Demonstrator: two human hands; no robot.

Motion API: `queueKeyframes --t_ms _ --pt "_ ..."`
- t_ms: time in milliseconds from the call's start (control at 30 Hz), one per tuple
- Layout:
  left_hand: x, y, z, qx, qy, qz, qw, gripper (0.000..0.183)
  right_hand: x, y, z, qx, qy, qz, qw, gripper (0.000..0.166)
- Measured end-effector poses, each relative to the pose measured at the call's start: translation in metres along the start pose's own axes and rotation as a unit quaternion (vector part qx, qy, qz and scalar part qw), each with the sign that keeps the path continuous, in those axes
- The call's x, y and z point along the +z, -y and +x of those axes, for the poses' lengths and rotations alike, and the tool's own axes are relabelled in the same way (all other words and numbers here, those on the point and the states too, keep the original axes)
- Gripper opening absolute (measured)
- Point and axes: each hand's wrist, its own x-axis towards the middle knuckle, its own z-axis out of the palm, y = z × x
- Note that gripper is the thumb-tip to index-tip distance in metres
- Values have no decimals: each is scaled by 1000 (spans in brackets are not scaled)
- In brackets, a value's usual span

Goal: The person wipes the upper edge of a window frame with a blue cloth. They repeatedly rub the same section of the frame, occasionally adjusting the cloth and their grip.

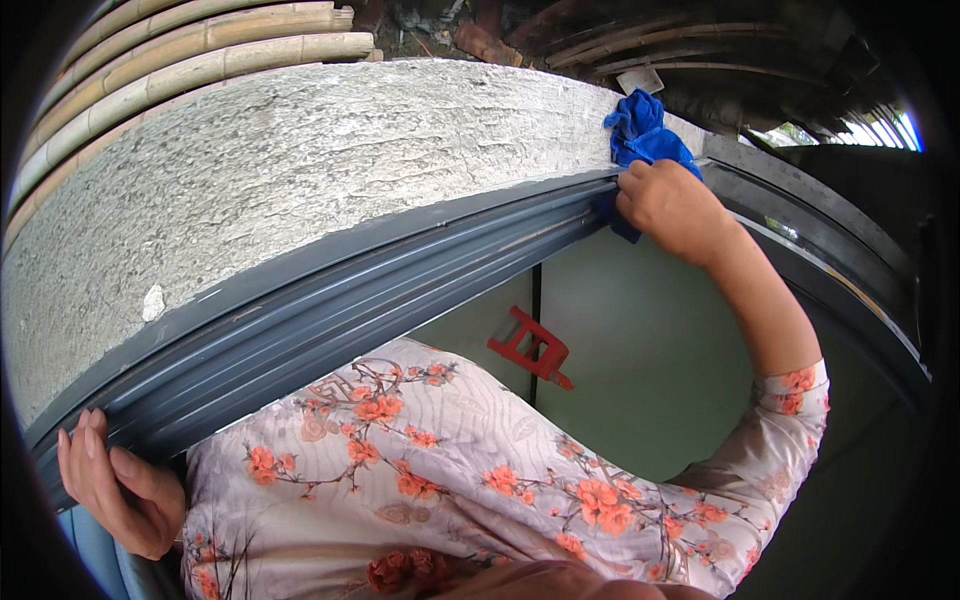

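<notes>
My right hand (pixel 667 206) grips a blue cloth (pixel 651 142) at the right end of a dark grey metal window track (pixel 360 289). Part of the cloth lies up on the rough concrete sill (pixel 330 135), and another part hangs below my fingers over the track's inner edge. At the lower left, my left hand (pixel 120 484) rests its fingertips on the track's left end, with the fingers slightly bent and nothing seen in them.
Bamboo poles (pixel 202 67) lie beyond the sill at the upper left. A framed window pane (pixel 787 217) stands at the right. A red plastic object (pixel 531 346) is lower down, near the pale floor (pixel 645 337). Debris and more poles show outside at the top.
</notes>
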Motion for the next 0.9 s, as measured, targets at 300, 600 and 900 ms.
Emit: queueKeyframes --t_ms 300,600,900 --pt "1 -2 -2 8 6 -4 1000 23 -16 -20 -11 125 -72 21 989 6" --pt "-1 0 -2 28 20 -7 999 24 2 -28 -21 155 -127 29 979 7" --pt "-5 -2 -1 16 33 -6 999 24 8 -6 -5 143 -64 -11 988 13"
